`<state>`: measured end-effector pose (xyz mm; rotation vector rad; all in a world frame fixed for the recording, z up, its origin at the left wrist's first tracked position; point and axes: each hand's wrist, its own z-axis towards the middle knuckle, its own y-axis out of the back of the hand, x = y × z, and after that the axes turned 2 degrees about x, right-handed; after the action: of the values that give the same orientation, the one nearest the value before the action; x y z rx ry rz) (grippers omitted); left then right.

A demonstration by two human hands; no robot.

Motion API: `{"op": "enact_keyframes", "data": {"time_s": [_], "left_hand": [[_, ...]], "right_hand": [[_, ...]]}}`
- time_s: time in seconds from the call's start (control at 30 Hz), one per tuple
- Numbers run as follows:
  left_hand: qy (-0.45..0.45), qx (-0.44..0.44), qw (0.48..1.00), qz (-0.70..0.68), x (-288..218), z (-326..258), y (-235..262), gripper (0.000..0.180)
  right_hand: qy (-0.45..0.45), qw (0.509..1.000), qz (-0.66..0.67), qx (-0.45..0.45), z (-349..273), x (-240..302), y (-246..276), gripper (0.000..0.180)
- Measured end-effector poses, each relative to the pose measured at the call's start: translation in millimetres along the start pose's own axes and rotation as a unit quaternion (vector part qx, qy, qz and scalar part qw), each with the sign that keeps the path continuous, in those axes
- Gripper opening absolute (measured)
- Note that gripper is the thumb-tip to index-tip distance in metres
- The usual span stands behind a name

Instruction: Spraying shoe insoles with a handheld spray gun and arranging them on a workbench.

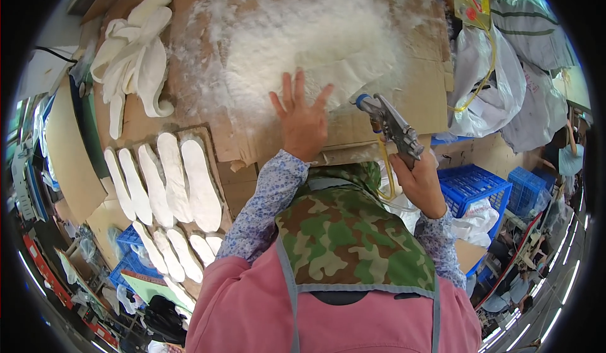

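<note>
A fluffy white sheet of padding (pixel 303 37) lies on the cardboard-covered table, with a smoother folded-looking piece along its near right part. My left hand (pixel 304 123) rests at its near edge, fingers spread, fingertips touching the white material. In my right hand (pixel 421 179) is a metal spray gun (pixel 394 126) with a blue ring at its nozzle. The nozzle points left toward the sheet's near right corner, a short way off it. A yellow hose (pixel 386 170) hangs from the gun. Whether the trigger is pressed I cannot make out.
Several white insole-shaped pieces (pixel 202 186) lie in rows on a board at the left. White offcut strips (pixel 142 56) are heaped at the far left. Blue crates (pixel 473 186) and white plastic sacks (pixel 483 78) stand on the right. White fluff dusts the cardboard (pixel 416 104).
</note>
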<state>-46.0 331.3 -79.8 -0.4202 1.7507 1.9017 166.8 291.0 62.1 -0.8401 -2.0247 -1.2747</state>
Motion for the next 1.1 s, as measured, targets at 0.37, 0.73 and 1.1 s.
{"op": "enact_keyframes", "data": {"time_s": [0.37,0.73,1.1], "left_hand": [[-0.057,0.061,0.996,0.023,-11.5,5.3,-29.0,0.045],[-0.064,0.046,0.997,0.013,-29.8,11.9,-21.7,0.053],[-0.139,0.036,0.99,-0.004,-49.1,63.7,-60.3,0.047]], "right_hand": [[0.042,0.998,0.051,-0.014,2.1,-20.0,-1.8,0.037],[0.03,0.997,0.053,-0.053,10.8,-23.9,26.8,0.031],[0.002,0.997,-0.012,-0.076,17.7,-25.7,38.8,0.028]]}}
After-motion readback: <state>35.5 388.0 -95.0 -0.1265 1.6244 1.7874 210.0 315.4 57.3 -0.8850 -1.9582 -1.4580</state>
